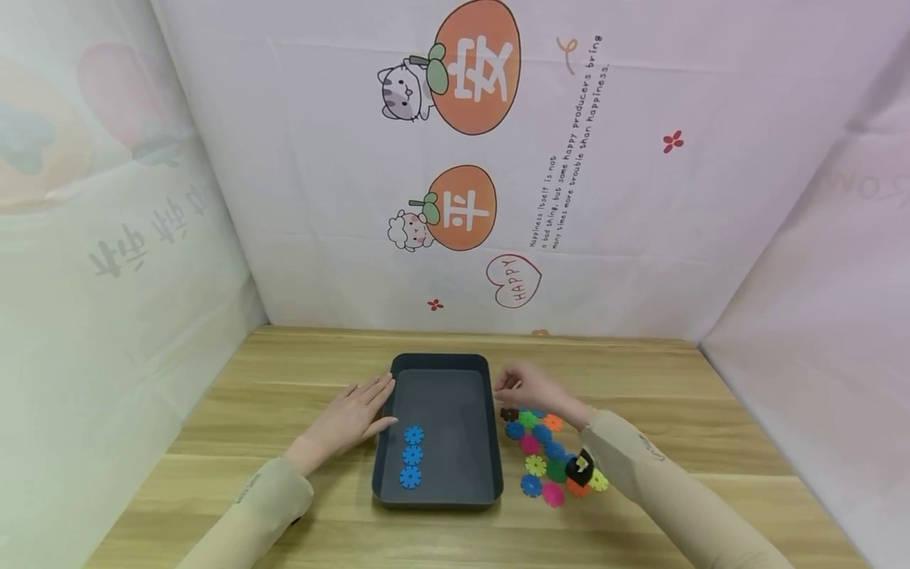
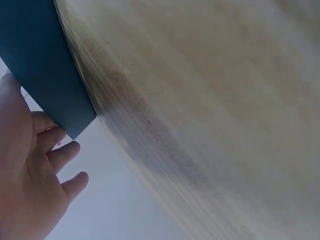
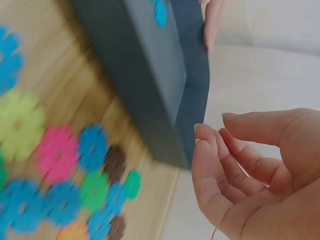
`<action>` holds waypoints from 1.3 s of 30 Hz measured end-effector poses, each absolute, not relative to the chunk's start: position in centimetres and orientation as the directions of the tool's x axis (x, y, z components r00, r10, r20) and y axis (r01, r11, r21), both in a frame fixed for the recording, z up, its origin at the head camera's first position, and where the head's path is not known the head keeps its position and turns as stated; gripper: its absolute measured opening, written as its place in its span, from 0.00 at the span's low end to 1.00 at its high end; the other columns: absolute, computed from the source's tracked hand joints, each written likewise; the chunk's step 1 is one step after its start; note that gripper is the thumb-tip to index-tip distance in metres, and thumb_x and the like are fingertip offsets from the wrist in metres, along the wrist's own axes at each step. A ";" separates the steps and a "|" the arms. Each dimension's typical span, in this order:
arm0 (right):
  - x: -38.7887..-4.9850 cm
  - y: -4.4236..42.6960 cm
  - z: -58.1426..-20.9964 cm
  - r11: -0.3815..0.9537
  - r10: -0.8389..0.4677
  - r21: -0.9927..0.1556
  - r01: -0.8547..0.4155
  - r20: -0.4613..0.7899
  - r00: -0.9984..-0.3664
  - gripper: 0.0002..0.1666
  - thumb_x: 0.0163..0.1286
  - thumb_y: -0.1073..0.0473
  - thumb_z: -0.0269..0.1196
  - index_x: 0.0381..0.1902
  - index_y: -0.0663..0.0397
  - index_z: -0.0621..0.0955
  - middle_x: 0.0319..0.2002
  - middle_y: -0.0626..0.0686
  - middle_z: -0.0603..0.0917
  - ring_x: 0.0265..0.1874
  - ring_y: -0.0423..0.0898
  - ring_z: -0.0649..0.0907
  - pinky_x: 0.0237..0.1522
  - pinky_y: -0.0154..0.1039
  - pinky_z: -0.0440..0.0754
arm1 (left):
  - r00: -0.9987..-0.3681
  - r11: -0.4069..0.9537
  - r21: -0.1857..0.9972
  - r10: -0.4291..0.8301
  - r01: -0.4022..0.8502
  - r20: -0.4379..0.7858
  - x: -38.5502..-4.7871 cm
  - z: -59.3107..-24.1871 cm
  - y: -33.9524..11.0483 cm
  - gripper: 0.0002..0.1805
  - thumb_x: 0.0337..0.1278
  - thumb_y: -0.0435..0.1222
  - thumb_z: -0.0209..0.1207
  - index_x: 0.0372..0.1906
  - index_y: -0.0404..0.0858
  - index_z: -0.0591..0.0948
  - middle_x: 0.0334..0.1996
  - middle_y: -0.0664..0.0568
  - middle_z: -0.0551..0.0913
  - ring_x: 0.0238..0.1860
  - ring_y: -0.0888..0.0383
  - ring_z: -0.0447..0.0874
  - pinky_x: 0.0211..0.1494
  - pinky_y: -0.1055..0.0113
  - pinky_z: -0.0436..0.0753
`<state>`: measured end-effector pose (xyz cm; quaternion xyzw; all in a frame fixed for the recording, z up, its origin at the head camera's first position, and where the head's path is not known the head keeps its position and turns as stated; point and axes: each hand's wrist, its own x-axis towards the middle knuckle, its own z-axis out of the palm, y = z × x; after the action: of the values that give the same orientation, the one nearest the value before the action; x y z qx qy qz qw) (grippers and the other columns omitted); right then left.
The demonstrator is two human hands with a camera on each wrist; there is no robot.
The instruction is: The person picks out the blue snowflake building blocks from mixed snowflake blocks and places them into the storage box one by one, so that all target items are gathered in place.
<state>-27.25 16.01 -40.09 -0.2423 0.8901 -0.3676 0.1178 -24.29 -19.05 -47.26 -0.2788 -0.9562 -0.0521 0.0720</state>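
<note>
Wood-grain tabletop point(image 1: 640, 379), dark tray point(image 1: 455, 411) on it, printed white backdrop point(image 1: 469, 150) behind

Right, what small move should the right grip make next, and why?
Probably lower the right grip and pinch a blue disc from the loose cluster. That grip appears empty in the right wrist view, three blue discs stand in a line in the tray, and the cluster beside it holds more blue ones, so continuing that line seems sensible.

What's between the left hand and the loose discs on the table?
The dark tray, with three blue discs in it; the head view shows this.
</note>
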 end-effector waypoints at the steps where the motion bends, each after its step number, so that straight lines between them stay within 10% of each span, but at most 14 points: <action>1: -27.2 16.6 -40.2 0.611 -0.519 -0.710 -0.350 -0.025 -0.855 0.05 0.69 0.65 0.62 0.36 0.65 0.80 0.34 0.62 0.85 0.30 0.50 0.85 0.34 0.44 0.87 | -0.835 0.839 0.062 0.525 0.540 0.166 -24.3 -47.3 -19.0 0.39 0.72 0.56 0.49 0.76 0.35 0.62 0.77 0.43 0.61 0.75 0.43 0.65 0.74 0.41 0.66; 39: -21.4 27.2 -44.6 0.765 -0.412 -0.596 -0.245 -0.161 -0.897 0.16 0.50 0.62 0.76 0.32 0.59 0.80 0.29 0.50 0.81 0.29 0.40 0.77 0.30 0.29 0.77 | -0.840 0.839 0.093 0.521 0.536 0.149 -24.4 -47.3 -19.0 0.39 0.72 0.57 0.47 0.76 0.35 0.61 0.77 0.42 0.60 0.76 0.42 0.63 0.75 0.40 0.63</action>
<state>-21.38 27.25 -44.64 -0.1769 0.9284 -0.2939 0.1426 -24.39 -19.01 -47.35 -0.2762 -0.9570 -0.0655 0.0589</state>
